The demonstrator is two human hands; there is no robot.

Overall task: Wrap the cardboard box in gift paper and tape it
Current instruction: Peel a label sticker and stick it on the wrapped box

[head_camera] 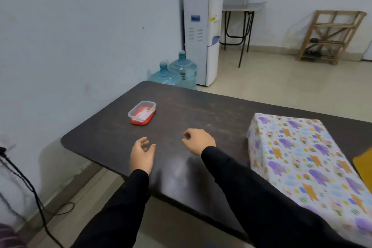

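Room: pale walls and a tiled floor, with a water dispenser [202,36] and spare water bottles [177,72] beyond the far corner of the table.
Worktop: dark table [181,110], its near-left corner rounded and its surface scuffed.
Box: the cardboard box [302,167] lies at the right end of the table, reaching toward the near edge; every face that shows is covered in gift paper [285,137] printed with purple and orange animals. No bare cardboard is visible.
Container: a clear plastic tub on a red lid [142,112] sits toward the far-left corner, well apart from the box. What is inside is too small to tell.
Left hand: the left hand [142,155] hovers over the table near its near edge, fingers loosely curled and partly apart, holding nothing.
Right hand: the right hand [198,141] is beside it, fingers curled in toward the palm in a loose fist; nothing shows in it, and it is clear of the box.
Step, as I judge it: wrapping looks done, so any remaining work is checking seams.
Doing it well: turn the box to inspect the hidden faces, press down any loose flap and tape along the fold.
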